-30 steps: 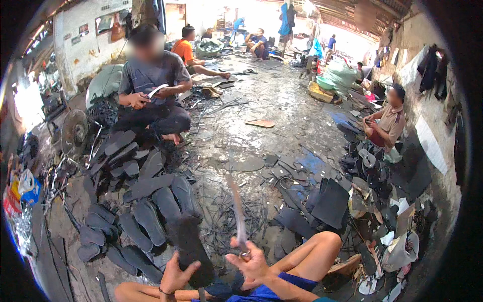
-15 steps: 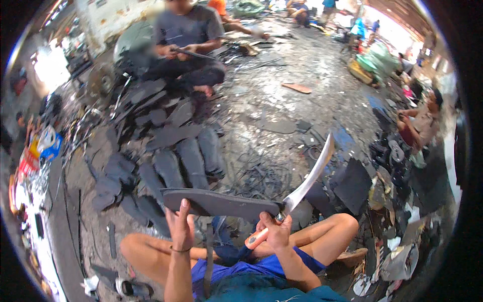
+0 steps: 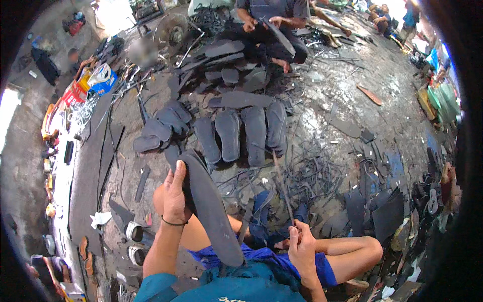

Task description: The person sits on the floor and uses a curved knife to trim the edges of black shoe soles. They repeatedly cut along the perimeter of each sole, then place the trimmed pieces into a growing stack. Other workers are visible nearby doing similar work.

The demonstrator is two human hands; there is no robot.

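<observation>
My left hand (image 3: 174,196), with a dark band at the wrist, grips a long dark grey shoe sole (image 3: 214,211) near its upper end. The sole slants down to the right, its lower end against my shirt. Its far side looks layered, so there may be more than one piece. In my right hand (image 3: 302,249) is a curved knife, its blade (image 3: 283,186) seen nearly edge-on and pointing away from me. The fingers hide its handle. Blade and sole are apart. Beyond them, several dark soles (image 3: 229,136) lie in stacks on the ground.
Thin black offcut strips (image 3: 312,173) are heaped right of the stacks. Across from me, a co-worker's hands (image 3: 274,21) hold another blade (image 3: 279,39). Dark sheets (image 3: 387,216) lie at right. Cups (image 3: 135,231) stand at left beside a long dark strip (image 3: 93,176).
My view has swung left and downward. The sole has turned from nearly level to a steep slant. My right hand has moved away from it, and the knife has turned from broadside to edge-on.
</observation>
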